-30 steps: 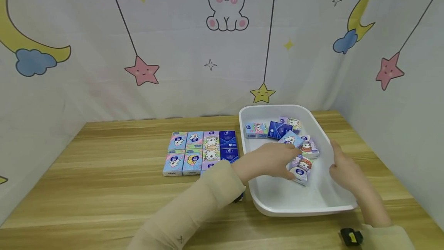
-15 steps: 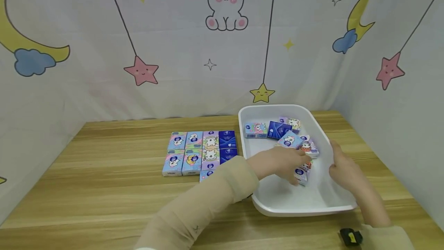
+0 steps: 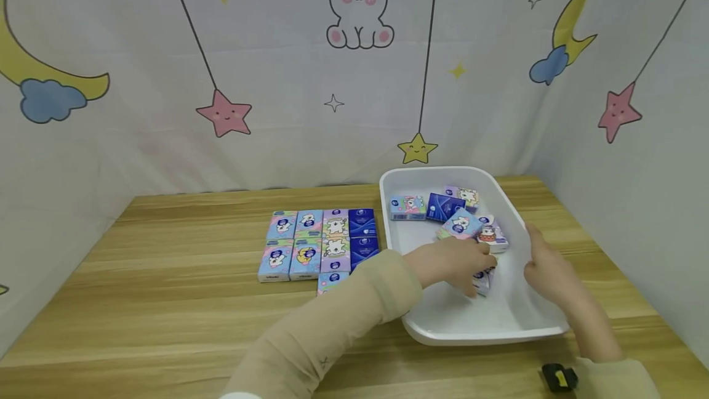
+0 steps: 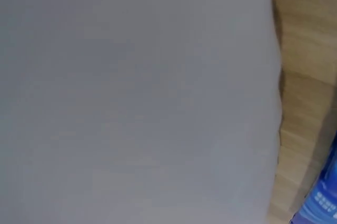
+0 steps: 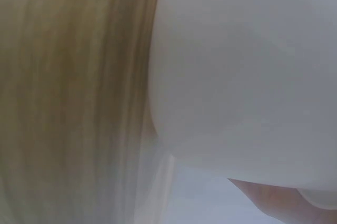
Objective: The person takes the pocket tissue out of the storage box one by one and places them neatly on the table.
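My left hand [image 3: 455,263] reaches over the near wall into a white plastic bin [image 3: 443,332]. Its fingers curl down over a pocket tissue pack [image 3: 483,281], and the thumb comes down at the pack's near side; the hand hides much of it. Around it in the bin lie more tissue packs: a light blue one [image 3: 461,224], a lilac one [image 3: 492,236] and a dark blue one [image 3: 445,207]. At the bin's right side, my right hand [image 3: 551,273] holds the rim, index finger along the edge. The right wrist view shows the bin's wall [image 5: 247,77] and part of a finger [image 5: 279,200].
Left of the bin, tissue packs lie side by side in rows on the wooden table [image 3: 166,300], among them a light blue pack [image 3: 276,260] and a dark blue pack [image 3: 362,223]. A printed white curtain [image 3: 277,159] hangs behind the table.
My left hand has shifted right and slightly nearer over the packs in the bin, and its fingers have curled in. The right hand stays on the rim.
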A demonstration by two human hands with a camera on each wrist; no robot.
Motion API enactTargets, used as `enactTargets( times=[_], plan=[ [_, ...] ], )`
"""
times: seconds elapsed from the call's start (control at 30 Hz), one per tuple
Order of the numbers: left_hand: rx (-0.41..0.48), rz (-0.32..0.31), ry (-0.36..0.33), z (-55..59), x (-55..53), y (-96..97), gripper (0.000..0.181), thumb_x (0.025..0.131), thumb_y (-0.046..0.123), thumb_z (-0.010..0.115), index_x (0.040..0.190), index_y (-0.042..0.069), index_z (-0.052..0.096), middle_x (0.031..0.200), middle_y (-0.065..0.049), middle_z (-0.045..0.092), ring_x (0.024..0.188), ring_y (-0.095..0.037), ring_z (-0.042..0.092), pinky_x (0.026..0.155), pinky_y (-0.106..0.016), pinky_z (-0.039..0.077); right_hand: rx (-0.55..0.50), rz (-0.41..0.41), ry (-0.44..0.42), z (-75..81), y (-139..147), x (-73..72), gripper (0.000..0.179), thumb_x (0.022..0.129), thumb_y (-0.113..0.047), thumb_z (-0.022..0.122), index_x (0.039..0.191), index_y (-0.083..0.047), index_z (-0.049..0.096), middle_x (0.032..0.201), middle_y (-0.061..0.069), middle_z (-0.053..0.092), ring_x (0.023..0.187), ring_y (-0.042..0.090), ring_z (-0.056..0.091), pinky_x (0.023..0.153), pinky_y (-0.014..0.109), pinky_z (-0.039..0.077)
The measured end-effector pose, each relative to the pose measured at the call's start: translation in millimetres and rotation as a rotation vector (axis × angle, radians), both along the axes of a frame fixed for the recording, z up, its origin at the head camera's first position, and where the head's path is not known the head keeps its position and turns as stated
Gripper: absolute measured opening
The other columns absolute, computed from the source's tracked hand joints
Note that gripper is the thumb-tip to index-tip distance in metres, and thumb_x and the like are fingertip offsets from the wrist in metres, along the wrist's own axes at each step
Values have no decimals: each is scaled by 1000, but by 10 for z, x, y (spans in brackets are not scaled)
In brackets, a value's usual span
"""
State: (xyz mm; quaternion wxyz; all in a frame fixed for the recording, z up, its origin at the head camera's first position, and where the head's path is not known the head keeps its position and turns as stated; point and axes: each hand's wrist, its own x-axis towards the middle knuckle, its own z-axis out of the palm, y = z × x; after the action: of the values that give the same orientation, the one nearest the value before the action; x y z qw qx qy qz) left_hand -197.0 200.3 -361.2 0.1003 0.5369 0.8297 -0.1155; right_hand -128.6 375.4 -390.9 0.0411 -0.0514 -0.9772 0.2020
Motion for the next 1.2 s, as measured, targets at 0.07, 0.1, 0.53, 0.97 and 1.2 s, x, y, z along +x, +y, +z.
enactTargets(
  times=[0.07,0.1,0.53,0.97,1.2],
  plan=[
    [-2,9,-13,-4,-3,6,67,84,44,70,143,32,41,138,12,46,121,-6,48,99,-21,45,1,-3,1,0,1,2,73,81,4,42,145,17,8,128,48,40,106,59,52,84,65,45],
    [-2,14,-21,-8,-6,10,67,84,43,71,143,32,41,138,12,45,121,-6,48,100,-21,45,2,-5,-1,-1,2,3,73,81,4,42,145,17,8,128,48,39,106,59,51,84,65,45],
    [-6,73,-58,-63,-11,72,75,81,34,75,145,38,35,151,7,37,140,-13,35,109,-30,40,6,-21,-23,-21,22,21,73,82,3,41,146,16,8,128,47,40,104,59,53,81,66,45],
    [-44,104,-90,-95,61,37,81,81,40,74,148,40,27,145,4,43,122,-9,48,97,-26,47,-4,-9,-28,-17,10,9,74,82,3,42,145,17,7,127,48,41,96,54,57,77,62,48],
    [-9,88,-27,-104,93,-28,84,76,52,75,146,37,30,140,1,47,114,-9,52,88,-26,52,3,0,-4,-3,2,5,73,81,3,41,145,18,7,125,48,42,94,54,58,76,61,48]
  ],
)
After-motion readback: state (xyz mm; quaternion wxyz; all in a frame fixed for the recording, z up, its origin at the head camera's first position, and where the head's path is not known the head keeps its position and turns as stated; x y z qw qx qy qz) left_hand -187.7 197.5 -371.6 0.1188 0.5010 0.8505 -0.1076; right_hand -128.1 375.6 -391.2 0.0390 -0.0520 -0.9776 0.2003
